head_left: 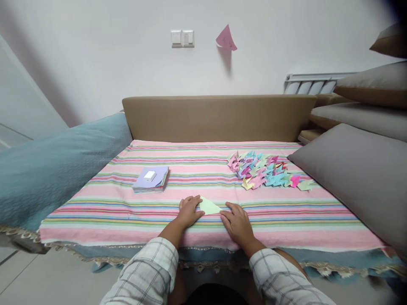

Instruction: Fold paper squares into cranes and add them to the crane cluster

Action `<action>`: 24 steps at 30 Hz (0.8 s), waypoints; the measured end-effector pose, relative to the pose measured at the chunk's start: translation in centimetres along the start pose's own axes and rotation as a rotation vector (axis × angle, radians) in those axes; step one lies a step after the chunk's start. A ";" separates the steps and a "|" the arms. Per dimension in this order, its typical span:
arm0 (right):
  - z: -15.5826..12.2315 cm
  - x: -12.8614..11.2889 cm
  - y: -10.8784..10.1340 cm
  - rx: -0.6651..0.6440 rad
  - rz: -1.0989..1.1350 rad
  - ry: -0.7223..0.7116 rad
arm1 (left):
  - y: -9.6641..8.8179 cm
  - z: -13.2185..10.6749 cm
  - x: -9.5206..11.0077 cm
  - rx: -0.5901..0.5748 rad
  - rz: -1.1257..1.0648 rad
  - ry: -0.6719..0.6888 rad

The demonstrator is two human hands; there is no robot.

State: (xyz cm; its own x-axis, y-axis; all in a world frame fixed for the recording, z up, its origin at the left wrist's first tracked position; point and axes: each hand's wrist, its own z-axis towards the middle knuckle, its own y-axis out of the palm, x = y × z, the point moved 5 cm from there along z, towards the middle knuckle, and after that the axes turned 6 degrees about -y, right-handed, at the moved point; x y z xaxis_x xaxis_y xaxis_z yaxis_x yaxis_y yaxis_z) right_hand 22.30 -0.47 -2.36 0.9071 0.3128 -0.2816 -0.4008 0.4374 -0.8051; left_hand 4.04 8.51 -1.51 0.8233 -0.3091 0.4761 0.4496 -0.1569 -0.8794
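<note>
A pale green sheet of origami paper [210,206], folded into a triangle, lies on the striped cloth in front of me. My left hand [190,212] holds its left side, with fingertips at the upper corner and the thumb at the lower one. At the paper's pointed right end, my right hand [237,222] has its thumb and fingers on the tip. The undersides of my fingers are hidden. Up and to the left sits a stack of coloured paper squares [151,179] with a small white block [149,176] on top. Many-coloured folded paper cranes [267,170] are clustered at the right.
The pink striped cloth [197,159] covers the sofa seat, with a brown backrest [219,118] behind it. Grey cushions [356,173] are piled along the right side. A blue-covered armrest [70,161] borders the left. On the wall are switches [182,39] and a pink paper [226,39].
</note>
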 end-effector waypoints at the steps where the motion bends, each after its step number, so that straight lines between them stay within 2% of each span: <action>1: 0.0 0.1 0.0 0.003 0.001 0.008 | 0.0 0.0 0.0 0.001 0.001 0.001; 14: 0.0 -0.1 0.0 0.001 -0.006 -0.007 | -0.1 -0.1 0.2 -0.032 0.006 -0.027; 24: -0.1 0.2 0.2 0.048 0.007 -0.019 | 0.1 -0.1 0.0 -0.075 0.012 -0.051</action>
State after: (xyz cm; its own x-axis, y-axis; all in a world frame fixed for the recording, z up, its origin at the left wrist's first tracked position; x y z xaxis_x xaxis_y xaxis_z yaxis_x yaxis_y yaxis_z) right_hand 22.40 -0.42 -2.66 0.9018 0.3320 -0.2765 -0.4132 0.4753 -0.7768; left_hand 4.08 8.42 -1.53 0.8460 -0.2631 0.4638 0.4139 -0.2244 -0.8822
